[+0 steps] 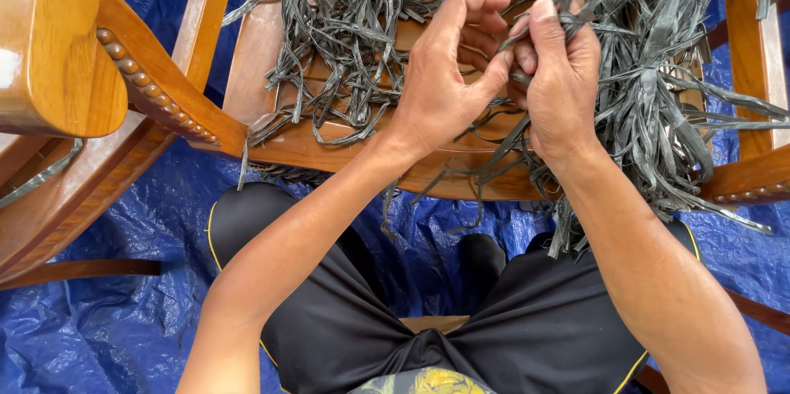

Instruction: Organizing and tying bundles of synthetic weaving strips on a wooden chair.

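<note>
Strips: we log a big bundle of flat, dark grey-green, ribbon-like plant-fibre strips [650, 73] draped over the right part of a polished brown wooden chair seat [271, 73], its loose ends hanging past the front edge toward the lap.
Loose pile: a thinner scatter of the same grey-green strips [346, 24] lies on the seat's left half, well apart from both hands' grip.
Right hand: we see the right hand [564, 85] clamped on a few strips, thumb pressed against the forefinger near the top of the fist; the pinched strips run up and to the right, straight into the bundle.
Left hand: the left hand [440, 81] is curled, thumb and forefinger tips brought together right against the right hand's fingers; we read it as pinching one thin strip there, though the strip itself is mostly hidden between the fingers.
Key relation: the bundle lies up and to the right of both hands, touching the right hand; the right hand is plainly the nearer.
Long axis: the held strips slant from lower left to upper right, across the seat's front edge.
Surroundings: black shorts with yellow piping [527, 328] below, crinkled blue plastic tarpaulin [99, 320] on the floor, a second brown wooden chair's arm [58, 40] at left.
</note>
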